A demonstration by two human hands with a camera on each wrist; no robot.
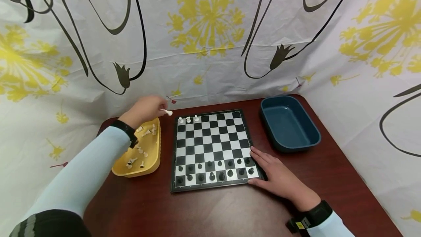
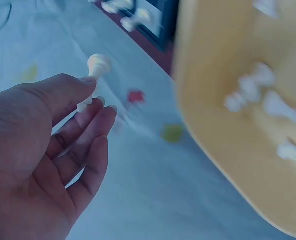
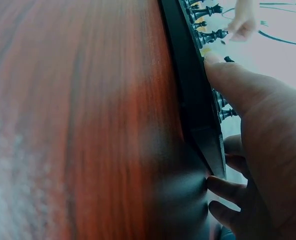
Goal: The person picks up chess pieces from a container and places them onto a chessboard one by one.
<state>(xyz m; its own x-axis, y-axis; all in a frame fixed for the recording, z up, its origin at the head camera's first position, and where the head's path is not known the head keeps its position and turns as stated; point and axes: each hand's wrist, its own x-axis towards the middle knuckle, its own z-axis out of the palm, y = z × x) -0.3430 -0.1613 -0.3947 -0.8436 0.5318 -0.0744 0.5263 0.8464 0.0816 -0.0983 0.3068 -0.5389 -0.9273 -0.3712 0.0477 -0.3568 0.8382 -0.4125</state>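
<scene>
white cloth [image 1: 158,46] printed with yellow flowers and dark curling stems hangs beyond both grips, and a reddish-brown surface [image 1: 213,211] spreads beneath them; the left grip [image 1: 146,109] has one white piece [image 1: 169,113] pinched between thumb and fingertips, the other fingers loosely bent, as the left wrist view shows; the piece is in the air just beside the far left corner of the chessboard [image 1: 212,136], apart from it; which kind of piece it is, i cannot tell; the right grip [image 1: 277,176] is spread around the near right corner of the board, thumb at the near edge and fingers along the right edge, with no piece in it that i can see.

judging by how things lie, the dark side looks fully set: two rows of dark pieces [image 1: 212,176], eight in each, stand to the left of the right grip; the white side seems barely begun, with three white pieces [image 1: 188,119] on the far row, to the right of the left grip; the rest of that row and the one in front of it look left to fill; more loose white pieces [image 1: 146,133] lie in the yellow tray [image 1: 157,149] below the left grip, their number partly hidden by the forearm; a blue tray [image 1: 286,120] sits beyond the right grip, off the board's right side.
</scene>
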